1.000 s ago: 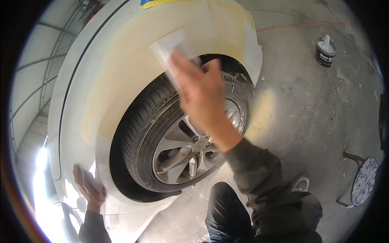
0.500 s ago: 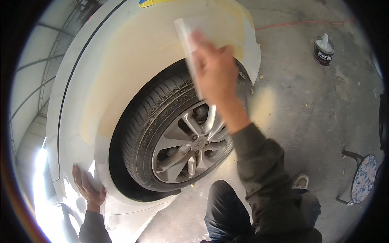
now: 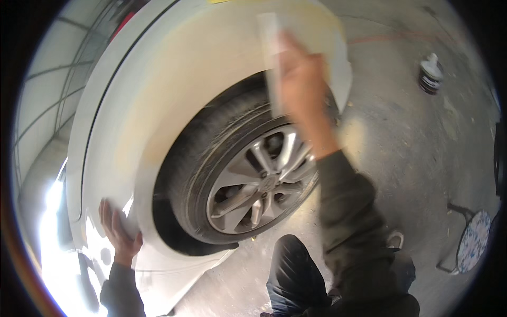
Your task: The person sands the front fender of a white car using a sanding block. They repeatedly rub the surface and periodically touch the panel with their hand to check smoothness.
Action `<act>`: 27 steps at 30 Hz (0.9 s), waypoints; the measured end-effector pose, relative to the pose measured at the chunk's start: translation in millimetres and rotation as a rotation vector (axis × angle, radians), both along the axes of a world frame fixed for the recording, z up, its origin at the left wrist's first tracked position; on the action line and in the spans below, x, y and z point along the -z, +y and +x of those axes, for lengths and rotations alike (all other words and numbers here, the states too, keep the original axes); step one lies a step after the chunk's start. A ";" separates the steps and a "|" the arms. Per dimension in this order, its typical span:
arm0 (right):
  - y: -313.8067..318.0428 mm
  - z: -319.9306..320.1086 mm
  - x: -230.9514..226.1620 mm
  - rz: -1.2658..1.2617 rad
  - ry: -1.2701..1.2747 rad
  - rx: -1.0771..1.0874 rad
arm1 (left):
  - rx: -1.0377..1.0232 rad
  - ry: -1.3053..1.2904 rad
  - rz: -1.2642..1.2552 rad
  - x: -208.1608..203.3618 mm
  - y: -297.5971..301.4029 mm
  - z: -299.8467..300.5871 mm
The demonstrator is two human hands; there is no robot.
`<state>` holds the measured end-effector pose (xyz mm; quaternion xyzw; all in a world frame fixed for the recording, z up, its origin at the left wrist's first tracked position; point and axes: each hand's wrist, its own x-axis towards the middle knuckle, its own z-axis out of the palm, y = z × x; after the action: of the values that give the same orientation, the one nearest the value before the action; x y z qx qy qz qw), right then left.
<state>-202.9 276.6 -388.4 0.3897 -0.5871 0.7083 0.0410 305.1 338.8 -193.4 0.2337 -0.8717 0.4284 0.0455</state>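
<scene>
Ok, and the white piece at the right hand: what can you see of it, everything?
The white piece looks long, narrow and straight-edged, but it is blurred, so its material and surface detail cannot be told. The right hand holds it from its right side. It stands nearly upright in the picture, its upper end over the pale fender, its lower end overlapping the tire. Contact with either is unclear.

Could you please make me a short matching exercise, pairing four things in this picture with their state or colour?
Things:
1. Left hand
2. Right hand
3. Can
4. Stool

States and colours:
A. Gripping a pale flat piece
B. Speckled blue and white on top
C. Resting against the white car panel
D. Dark-sided, with a pale object sticking out of the top

Pairs: 1-C, 2-A, 3-D, 4-B
</scene>
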 end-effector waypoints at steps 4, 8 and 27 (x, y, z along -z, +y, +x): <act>2.7 -2.7 -10.0 -0.026 0.143 0.309 | 0.050 0.019 -0.011 -3.6 -10.7 -21.1; 40.2 120.8 -43.4 -0.196 0.281 0.075 | 0.017 0.019 -0.017 0.0 -10.8 -17.3; 19.7 76.3 -1.7 -0.272 0.228 -0.061 | -0.037 -0.029 -0.054 -2.0 0.3 3.7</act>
<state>-126.6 296.3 -386.8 0.4759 -0.4654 0.7334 0.1381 308.8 339.1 -191.5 0.2422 -0.8558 0.4560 0.0310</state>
